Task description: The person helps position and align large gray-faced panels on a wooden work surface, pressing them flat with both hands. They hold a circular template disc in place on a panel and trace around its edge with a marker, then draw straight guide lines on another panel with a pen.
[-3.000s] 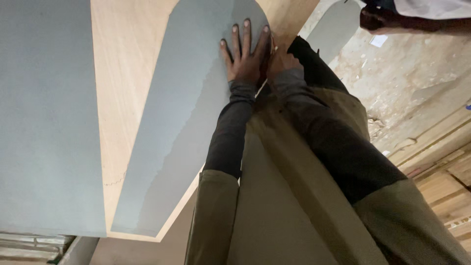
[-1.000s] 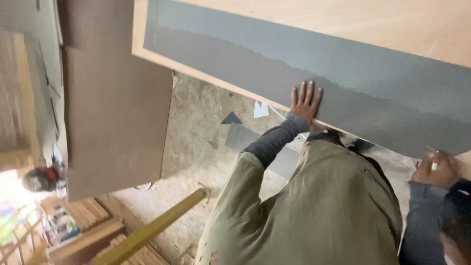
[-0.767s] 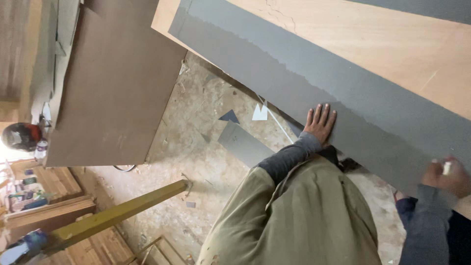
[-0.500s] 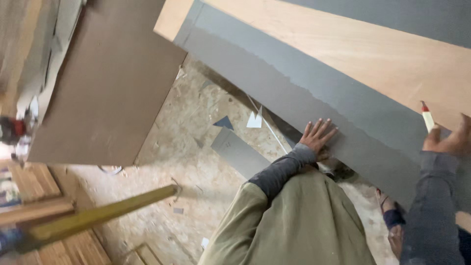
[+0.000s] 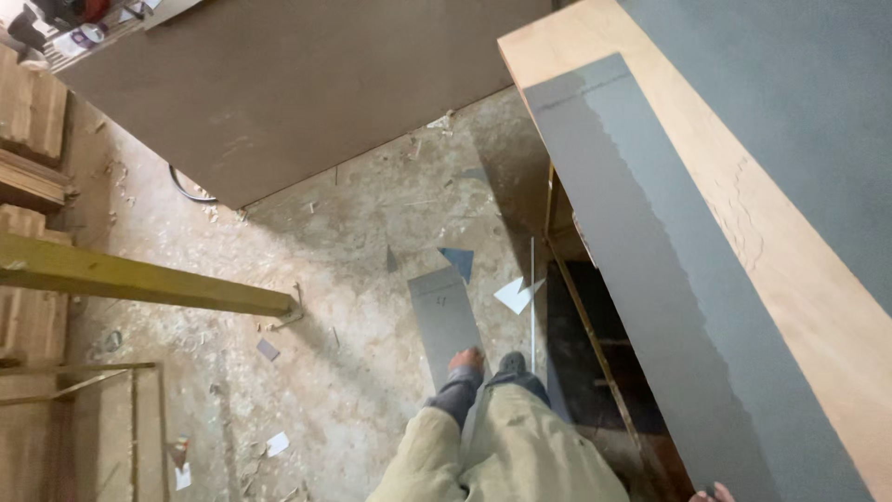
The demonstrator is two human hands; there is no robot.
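Note:
A long plywood board (image 5: 780, 270) runs down the right side, with a grey laminate strip (image 5: 650, 260) along its near edge and a larger grey sheet (image 5: 790, 102) on its far part. Only fingertips of one hand show at the bottom edge, resting on the grey strip; I take it for my left hand (image 5: 716, 491). What it holds, if anything, is cut off. My right hand is out of view. My legs in khaki trousers (image 5: 502, 451) and my feet (image 5: 469, 361) stand on the floor beside the board.
A large brown board (image 5: 307, 84) lies at the top. A yellow-green beam (image 5: 139, 279) crosses the left side, beside timber stacks (image 5: 28, 121). On the dusty floor are a grey offcut (image 5: 444, 321), a blue triangle (image 5: 457, 262) and a white scrap (image 5: 517, 294). A thin metal frame (image 5: 585, 325) stands under the board.
The view has swung down to the floor and my feet. My left hand has slid to the frame's bottom edge; my right hand with the pencil has left the view.

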